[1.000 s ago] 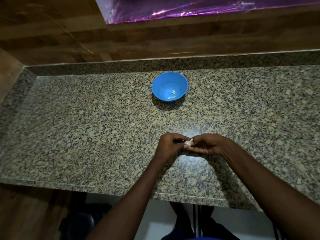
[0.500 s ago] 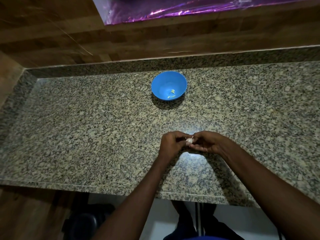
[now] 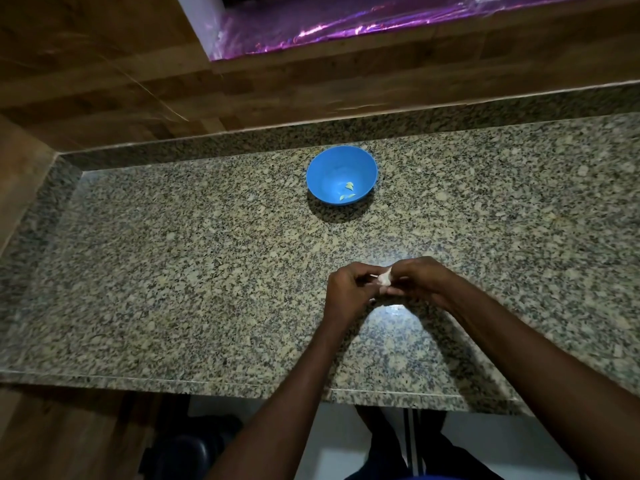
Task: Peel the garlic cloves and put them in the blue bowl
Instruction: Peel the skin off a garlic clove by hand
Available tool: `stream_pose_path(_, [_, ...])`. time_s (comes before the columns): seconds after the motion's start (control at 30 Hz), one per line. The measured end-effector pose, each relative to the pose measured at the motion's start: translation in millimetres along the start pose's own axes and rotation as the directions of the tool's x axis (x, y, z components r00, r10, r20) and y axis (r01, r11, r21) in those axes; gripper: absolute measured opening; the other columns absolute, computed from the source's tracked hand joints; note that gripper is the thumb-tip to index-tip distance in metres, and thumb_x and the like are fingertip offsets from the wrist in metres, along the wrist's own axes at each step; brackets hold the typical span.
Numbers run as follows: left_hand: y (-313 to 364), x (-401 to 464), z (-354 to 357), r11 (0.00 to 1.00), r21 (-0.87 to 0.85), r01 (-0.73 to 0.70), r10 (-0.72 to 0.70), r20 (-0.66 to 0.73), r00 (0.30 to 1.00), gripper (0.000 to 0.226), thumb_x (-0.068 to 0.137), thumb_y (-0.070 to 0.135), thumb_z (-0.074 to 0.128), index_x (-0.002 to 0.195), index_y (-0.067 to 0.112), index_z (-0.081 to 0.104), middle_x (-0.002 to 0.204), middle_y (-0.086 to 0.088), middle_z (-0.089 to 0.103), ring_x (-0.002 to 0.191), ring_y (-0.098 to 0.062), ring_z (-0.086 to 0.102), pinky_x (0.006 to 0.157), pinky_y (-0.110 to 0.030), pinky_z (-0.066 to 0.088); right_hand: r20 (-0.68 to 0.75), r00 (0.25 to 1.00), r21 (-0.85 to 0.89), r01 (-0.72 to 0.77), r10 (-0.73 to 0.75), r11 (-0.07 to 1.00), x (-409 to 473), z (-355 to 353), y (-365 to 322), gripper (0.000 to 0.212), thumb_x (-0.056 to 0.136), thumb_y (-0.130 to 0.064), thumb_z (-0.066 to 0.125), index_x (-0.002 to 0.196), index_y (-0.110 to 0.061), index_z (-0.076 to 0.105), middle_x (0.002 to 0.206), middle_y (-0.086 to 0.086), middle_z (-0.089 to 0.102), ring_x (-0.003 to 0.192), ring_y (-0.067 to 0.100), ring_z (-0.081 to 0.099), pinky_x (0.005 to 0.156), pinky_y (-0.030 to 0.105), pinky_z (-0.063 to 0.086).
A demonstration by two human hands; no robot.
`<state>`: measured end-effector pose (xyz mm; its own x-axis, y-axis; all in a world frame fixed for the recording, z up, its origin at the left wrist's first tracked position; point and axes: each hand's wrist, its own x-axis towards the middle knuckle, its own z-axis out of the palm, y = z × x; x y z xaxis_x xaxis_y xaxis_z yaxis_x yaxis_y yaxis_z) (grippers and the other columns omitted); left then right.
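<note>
Speckled granite is filling most of the frame: you are looking down at a countertop (image 3: 173,271) with a wood-panelled wall behind it along the top. At the centre right of the frame, just above the counter, you are holding a small white garlic clove (image 3: 384,278) between both hands. Your left hand (image 3: 348,295) is sitting to the left of the clove, its fingers curling inward and pinching at the clove's near side. Your right hand (image 3: 415,280) is sitting to the right, its fingers and thumb curling round the clove and gripping it. The two hands are touching at the fingertips, and both forearms are reaching in from the lower edge of the frame.

Well above the hands, at the upper centre of the frame, the blue bowl (image 3: 325,174) is standing upright on the counter, apart from both hands. A few pale yellow-green pieces (image 3: 349,190) are lying at its bottom right; they are too small to identify surely.

Purple shiny film (image 3: 346,26) is stretching across the top of the frame, above the wood wall.
</note>
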<state>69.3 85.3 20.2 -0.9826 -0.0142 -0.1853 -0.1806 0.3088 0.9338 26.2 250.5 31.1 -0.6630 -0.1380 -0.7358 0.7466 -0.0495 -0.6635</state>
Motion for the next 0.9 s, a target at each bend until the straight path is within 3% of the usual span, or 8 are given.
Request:
stream_pose_path(0.03, [-1, 0, 1, 1.000, 0.000, -0.004, 0.004, -0.016, 1.000, 0.034, 0.069, 0.001, 0.088, 0.101, 0.009, 0.079, 0.095, -0.003, 0.075, 0.081, -0.010, 0.072, 0.071, -0.023, 0.058, -0.030, 0.999, -0.054, 0.033, -0.035, 0.998, 2, 1, 1, 0.013, 0.074, 0.018, 0.063, 0.084, 0.014, 0.071, 0.081, 0.029, 0.069, 0.062, 0.031, 0.069, 0.058, 0.034, 0.062])
stream_pose_path(0.13, [0, 1, 4, 0.999, 0.032, -0.038, 0.040, -0.056, 0.998, 0.034, 0.069, 0.001, 0.088, 0.101, 0.008, 0.078, 0.096, -0.003, 0.074, 0.080, -0.008, 0.072, 0.071, -0.020, 0.058, -0.068, 0.992, -0.150, 0.094, -0.105, 0.984, 7, 4, 2, 0.016, 0.067, 0.011, 0.067, 0.080, 0.006, 0.076, 0.082, 0.029, 0.071, 0.070, 0.035, 0.067, 0.077, 0.054, 0.060])
stream_pose_path(0.2, [0, 2, 4, 0.998, 0.041, -0.057, 0.059, -0.064, 0.996, 0.037, 0.069, 0.000, 0.088, 0.103, 0.008, 0.077, 0.097, -0.002, 0.074, 0.079, -0.006, 0.071, 0.072, -0.021, 0.058, -0.079, 0.988, -0.195, 0.118, -0.135, 0.974, 9, 4, 2, 0.017, 0.067, 0.007, 0.068, 0.081, 0.003, 0.077, 0.086, 0.029, 0.073, 0.073, 0.036, 0.068, 0.080, 0.057, 0.060])
stream_pose_path(0.37, [2, 1, 2, 0.995, 0.044, -0.086, 0.089, -0.062, 0.994, 0.036, 0.072, -0.001, 0.085, 0.106, 0.007, 0.077, 0.096, -0.002, 0.072, 0.078, -0.003, 0.069, 0.071, -0.019, 0.057, -0.042, 0.970, -0.324, 0.213, -0.239, 0.922, 4, 3, -3, 0.011, 0.076, 0.007, 0.068, 0.081, 0.001, 0.077, 0.081, 0.024, 0.073, 0.067, 0.026, 0.066, 0.062, 0.029, 0.056])
stream_pose_path(0.53, [5, 4, 4, 0.993, 0.068, -0.099, 0.104, -0.084, 0.991, 0.032, 0.073, 0.004, 0.084, 0.104, 0.011, 0.078, 0.093, 0.000, 0.071, 0.078, -0.010, 0.071, 0.074, -0.031, 0.061, -0.019, 0.957, -0.351, 0.264, -0.289, 0.898, 4, 1, -4, 0.015, 0.080, 0.009, 0.064, 0.081, 0.002, 0.077, 0.076, 0.028, 0.071, 0.059, 0.023, 0.063, 0.055, 0.025, 0.051])
stream_pose_path(0.8, [16, 6, 14, 0.996, -0.091, -0.008, -0.001, -0.096, 0.995, 0.028, 0.079, 0.002, 0.080, 0.106, 0.004, 0.077, 0.090, -0.004, 0.073, 0.071, -0.002, 0.068, 0.062, -0.015, 0.053, -0.052, 0.970, -0.251, 0.218, -0.238, 0.943, 7, -6, 0, 0.012, 0.082, 0.014, 0.063, 0.083, 0.008, 0.073, 0.063, 0.024, 0.064, 0.055, 0.029, 0.060, 0.068, 0.051, 0.056])
stream_pose_path(0.9, [14, 8, 13, 0.991, -0.129, 0.034, -0.047, -0.095, 0.994, 0.028, 0.080, 0.003, 0.078, 0.108, 0.009, 0.077, 0.095, -0.004, 0.075, 0.080, -0.009, 0.070, 0.065, -0.017, 0.054, -0.037, 0.984, -0.145, 0.169, -0.176, 0.975, 9, -3, -2, 0.020, 0.083, 0.019, 0.055, 0.092, 0.014, 0.071, 0.079, 0.033, 0.065, 0.073, 0.042, 0.064, 0.080, 0.062, 0.056])
